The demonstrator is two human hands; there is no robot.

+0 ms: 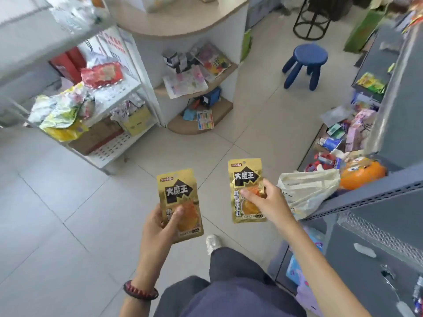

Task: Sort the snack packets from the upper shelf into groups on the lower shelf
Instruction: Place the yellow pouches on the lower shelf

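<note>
My left hand (160, 225) grips a gold snack packet (180, 197) with black lettering, thumb across its lower front. My right hand (267, 202) pinches a second, matching gold packet (246, 179) by its right edge. Both packets hang upright over the tiled floor, side by side and apart. To my right stands the grey shelf unit (375, 195), its shelf holding mixed snack packets (338, 138), an orange packet (361, 173) and a white plastic bag (306, 191).
A white wire rack (119, 88) with crumpled packets and cardboard boxes stands at left. A curved counter (183, 24) with small shelves is ahead. A blue stool (306, 62) and a black stool frame (311, 21) stand beyond. My shoe (212, 242) is on the floor.
</note>
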